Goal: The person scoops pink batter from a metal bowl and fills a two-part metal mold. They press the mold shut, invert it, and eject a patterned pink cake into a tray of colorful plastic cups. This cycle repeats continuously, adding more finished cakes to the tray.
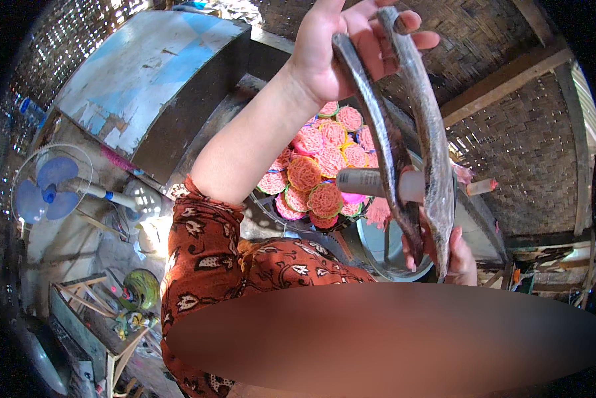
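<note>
Raised at the top, my left hand (361, 50) grips the upper ends of two long, worn, dark bars (436, 142), its fingers partly curled about them. The bars hang slightly tilted, side by side with a gap between them. At their lower ends my right hand (462, 257) closes around them, partly hidden behind the bars. A grey printed cylinder (359, 181) lies crosswise behind the bars, and a pink piece with an orange tip (481, 187) sticks out on their right. Pink strands (379, 212) show beneath the cylinder.
Many pink noodle-like rounds (324, 199) on small coloured rings fill a dark basket behind the bars. A pale round basin (371, 249) stands below. To the left are a worn blue-and-white cabinet (158, 63), a fan (49, 192), and a wooden frame (89, 302) with a green round object (140, 289).
</note>
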Tool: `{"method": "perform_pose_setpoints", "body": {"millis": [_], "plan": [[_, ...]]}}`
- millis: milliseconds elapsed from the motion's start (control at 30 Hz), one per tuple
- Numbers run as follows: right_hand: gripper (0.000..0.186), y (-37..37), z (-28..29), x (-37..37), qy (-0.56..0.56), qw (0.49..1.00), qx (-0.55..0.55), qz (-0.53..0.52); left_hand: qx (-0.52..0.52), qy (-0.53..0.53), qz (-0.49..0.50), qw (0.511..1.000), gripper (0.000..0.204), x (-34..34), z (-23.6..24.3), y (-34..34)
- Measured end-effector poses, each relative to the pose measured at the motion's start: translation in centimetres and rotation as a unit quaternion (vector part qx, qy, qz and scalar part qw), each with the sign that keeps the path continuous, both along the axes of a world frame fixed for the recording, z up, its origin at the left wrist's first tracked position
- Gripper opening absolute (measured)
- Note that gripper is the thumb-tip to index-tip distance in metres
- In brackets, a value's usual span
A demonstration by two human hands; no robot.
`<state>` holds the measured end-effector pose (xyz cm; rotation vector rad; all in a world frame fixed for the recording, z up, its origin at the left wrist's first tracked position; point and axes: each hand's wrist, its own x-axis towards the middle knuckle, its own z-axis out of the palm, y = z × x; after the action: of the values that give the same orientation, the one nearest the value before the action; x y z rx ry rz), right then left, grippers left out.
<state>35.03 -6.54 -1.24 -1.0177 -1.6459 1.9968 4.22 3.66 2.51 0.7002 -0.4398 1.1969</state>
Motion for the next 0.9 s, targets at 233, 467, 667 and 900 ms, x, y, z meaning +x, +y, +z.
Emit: {"method": "perform_pose_setpoints", "body": {"millis": [233, 467, 667, 900], "plan": [[0.070, 2.0, -0.9, 2.1, -0.005, 0.997, -0.065, -0.035, -0.049, 0.036, 0.071, 0.996, 0.060, 3.4, -2.8, 3.0], [0.063, 3.8, -1.7, 3.1, -0.151, 0.986, -0.059, -0.040, -0.159, 0.033, 0.099, 0.982, 0.048, 5.0, -9.2, 5.2], [0.061, 2.8, -1.2, 0.2, -0.145, 0.986, -0.063, -0.060, -0.203, 0.036, 0.131, 0.970, 0.044, 3.5, -10.5, 4.5], [0.064, 3.8, -1.1, -1.0, -0.202, 0.977, 0.014, -0.064, -0.236, 0.035, 0.163, 0.957, 0.039, 2.6, -8.7, 4.6]]}}
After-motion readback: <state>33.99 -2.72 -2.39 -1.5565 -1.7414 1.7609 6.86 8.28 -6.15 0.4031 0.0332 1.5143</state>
